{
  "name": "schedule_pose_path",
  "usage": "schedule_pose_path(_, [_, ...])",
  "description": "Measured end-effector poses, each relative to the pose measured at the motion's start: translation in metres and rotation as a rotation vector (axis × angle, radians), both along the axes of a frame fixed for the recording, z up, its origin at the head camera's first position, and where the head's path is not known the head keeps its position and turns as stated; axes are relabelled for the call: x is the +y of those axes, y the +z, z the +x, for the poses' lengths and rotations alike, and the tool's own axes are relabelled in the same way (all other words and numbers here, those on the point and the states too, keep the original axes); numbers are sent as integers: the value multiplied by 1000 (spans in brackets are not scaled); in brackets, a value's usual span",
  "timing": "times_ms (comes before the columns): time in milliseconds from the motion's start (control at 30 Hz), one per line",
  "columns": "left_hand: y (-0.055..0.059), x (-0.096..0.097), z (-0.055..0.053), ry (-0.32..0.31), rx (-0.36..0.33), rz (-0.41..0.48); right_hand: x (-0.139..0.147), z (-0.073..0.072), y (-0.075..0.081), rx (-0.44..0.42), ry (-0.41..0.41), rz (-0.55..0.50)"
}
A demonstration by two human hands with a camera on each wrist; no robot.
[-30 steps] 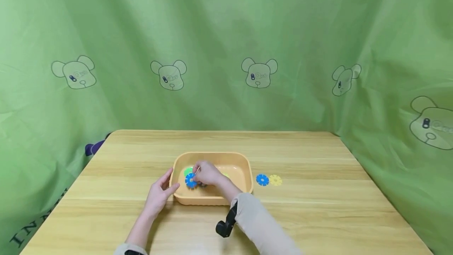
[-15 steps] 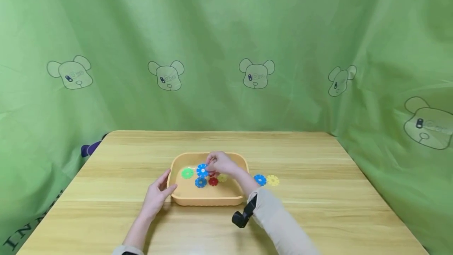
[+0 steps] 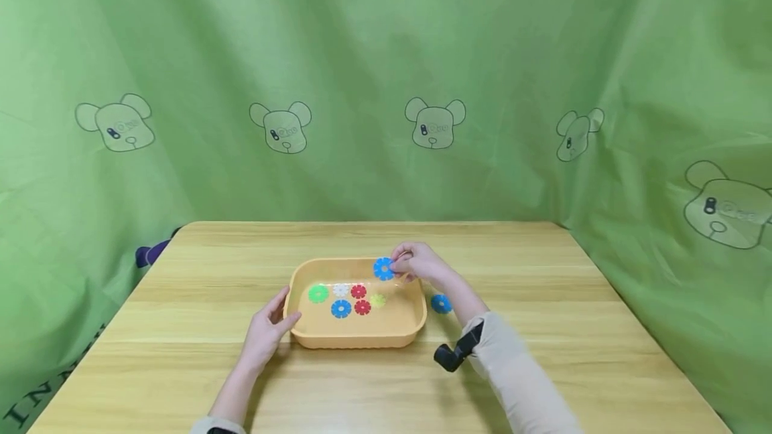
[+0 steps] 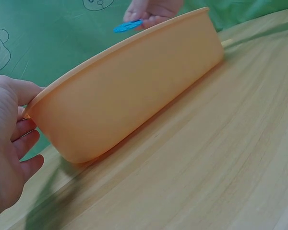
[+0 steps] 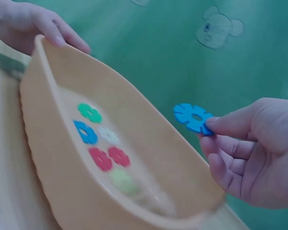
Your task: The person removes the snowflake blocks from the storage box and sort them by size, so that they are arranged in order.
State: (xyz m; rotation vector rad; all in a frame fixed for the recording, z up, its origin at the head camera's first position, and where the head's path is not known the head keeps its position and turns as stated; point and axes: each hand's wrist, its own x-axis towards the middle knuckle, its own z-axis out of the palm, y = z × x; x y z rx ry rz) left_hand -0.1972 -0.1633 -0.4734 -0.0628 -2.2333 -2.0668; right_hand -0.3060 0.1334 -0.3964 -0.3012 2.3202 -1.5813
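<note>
My right hand [image 3: 420, 263] pinches a blue snowflake disc [image 3: 383, 268] between thumb and fingers, over the far right rim of an orange plastic tray [image 3: 356, 341]. Curled over that tray's left end is my left hand [image 3: 268, 333], its thumb on the rim and the other fingers outside, as the left wrist view shows. Lying flat inside are a green disc [image 3: 318, 293], a white disc [image 3: 340, 290], another blue disc [image 3: 340, 309], two red discs [image 5: 100, 159] and a pale yellow disc [image 5: 123, 181].
One more blue disc [image 3: 441, 303] lies on the wooden table [image 3: 338, 394], just right of the tray. A yellow piece [image 4: 226, 43] shows past the tray's far end in the left wrist view. Behind the table hangs a green curtain [image 3: 356, 173] with bear-head prints.
My right hand has lifted the blue disc from the tray's left part and carried it right, up to the far right rim. My left hand keeps its grip on the tray.
</note>
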Motion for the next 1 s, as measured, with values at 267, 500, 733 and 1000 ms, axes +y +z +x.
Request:
schedule_pose_path(267, [2, -2, 1, -12, 5, -10, 38, -5, -2, -31, -79, -33])
schedule_pose_path(500, [2, -1, 2, -12, 2, -10, 79, -8, -5, -11, -127, -24])
schedule_pose_path(733, [2, -1, 1, 2, -3, -8, 119, -4, -14, -10, -160, -29])
schedule_pose_path(1000, [2, 0, 2, 16, -13, -19, 157, 6, -33, -43, -240, -10])
